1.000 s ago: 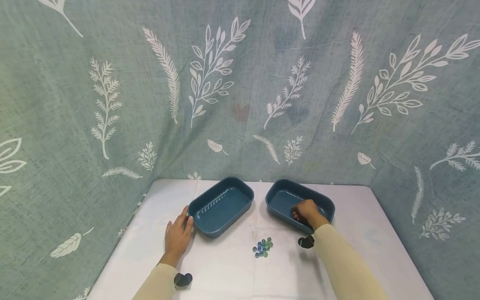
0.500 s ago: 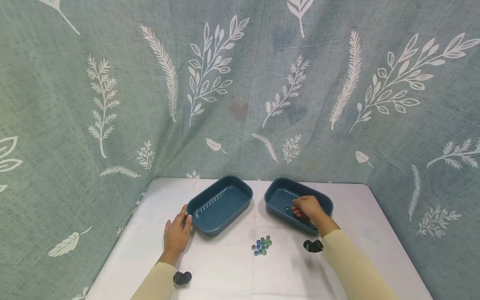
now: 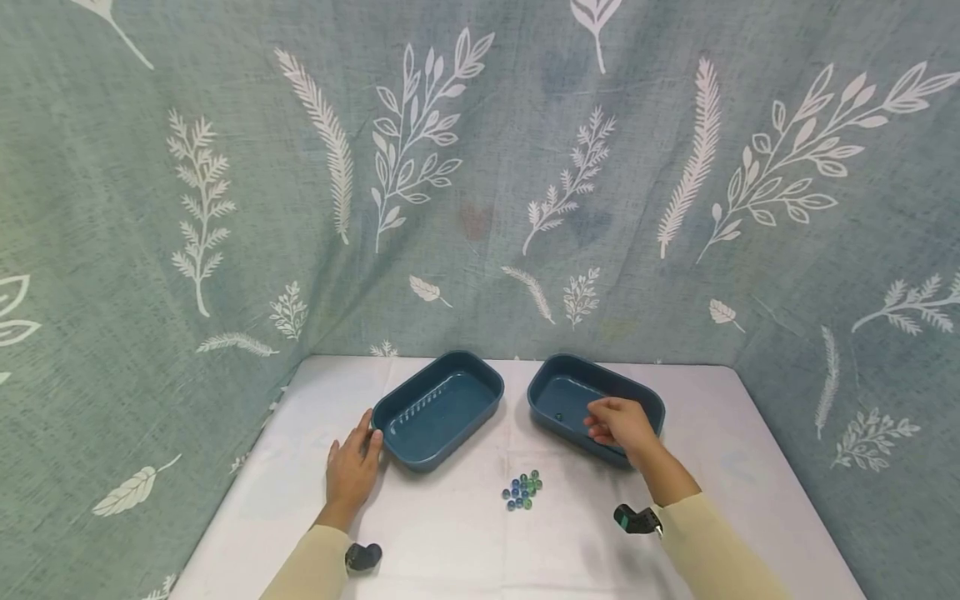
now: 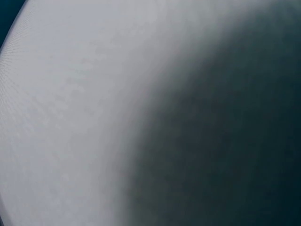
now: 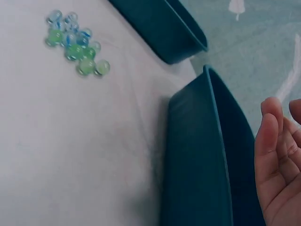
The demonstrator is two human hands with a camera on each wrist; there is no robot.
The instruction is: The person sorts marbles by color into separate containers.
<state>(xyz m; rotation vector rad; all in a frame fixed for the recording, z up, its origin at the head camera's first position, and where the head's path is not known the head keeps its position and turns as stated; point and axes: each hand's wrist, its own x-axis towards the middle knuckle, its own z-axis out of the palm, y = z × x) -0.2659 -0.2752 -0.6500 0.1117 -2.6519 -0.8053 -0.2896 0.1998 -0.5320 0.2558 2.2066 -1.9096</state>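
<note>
Apparently the work is early on. A grey-green leaf-printed cloth backdrop [image 3: 480,133] hangs behind the right-hand dark-blue, round-cornered tray [image 3: 573,395]; beneath that tray spreads the white-covered table [image 3: 442,542], and left of it sits a matching dark-blue tray [image 3: 446,421], where the left hand [image 3: 352,473] rests nearly straight fingers against the rim. Above the right-hand tray, the right hand [image 3: 624,425] has loosely bent fingers, no marble visible between them, and hides some of the tray floor. Front-left of this tray, a cluster of translucent blue and green glass marbles [image 3: 523,490] probably awaits handling; one dark-green round marble [image 3: 558,416] inside the tray's left half seems done.
</note>
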